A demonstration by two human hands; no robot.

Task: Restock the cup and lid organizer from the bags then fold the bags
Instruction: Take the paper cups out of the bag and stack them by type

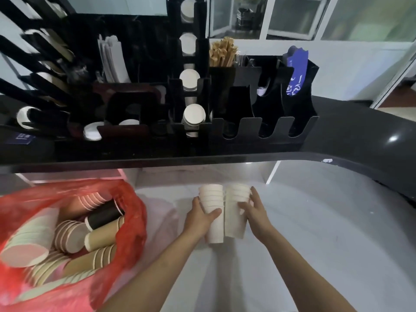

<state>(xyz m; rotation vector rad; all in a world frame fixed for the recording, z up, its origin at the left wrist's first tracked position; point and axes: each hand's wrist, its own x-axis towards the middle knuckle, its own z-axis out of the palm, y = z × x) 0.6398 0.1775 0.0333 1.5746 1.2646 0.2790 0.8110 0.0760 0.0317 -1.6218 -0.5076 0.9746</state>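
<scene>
Restock step: L hand grips white cup stack, R hand grips 2nd white cup stack. Next prob: lift to black organizer, slot into empty bays. Red bag has more cups.

At 12 o'clock, upright bundle of brown wooden stir sticks in a black holder. At 11 o'clock, white paper-wrapped straws, tilted slightly left. At 1 o'clock, blue packet with white lettering, leaning in a black slot. Beneath these, glossy black counter, curving toward 3 o'clock, with a bright glare spot. Behind, from 12 to 2 o'clock, white-framed windows. From 5 to 6 o'clock, pale grey lower surface.
</scene>
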